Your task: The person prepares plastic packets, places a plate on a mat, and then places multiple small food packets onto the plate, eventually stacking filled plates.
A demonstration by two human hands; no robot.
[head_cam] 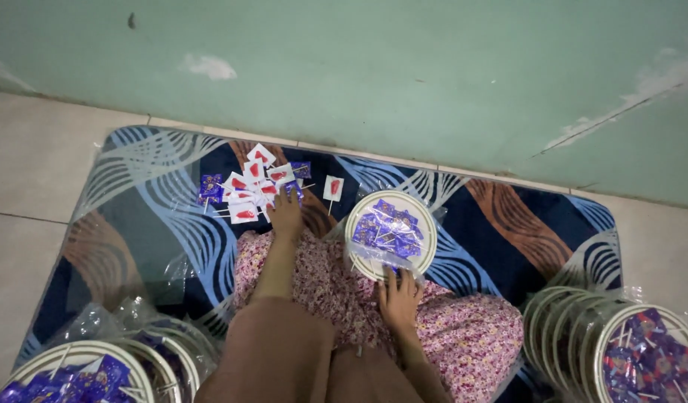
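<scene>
At the left hand [286,213]: fingers spread flat, touching loose flags [250,186].
At the right hand [398,295]: open, resting against the round lid [391,233].
Advice: pinching one flag cleanly seemed best.

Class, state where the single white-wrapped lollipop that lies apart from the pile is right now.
In the head view the lone lollipop lies on the patterned mat, between the lollipop pile to its left and the round tub to its right.
</scene>
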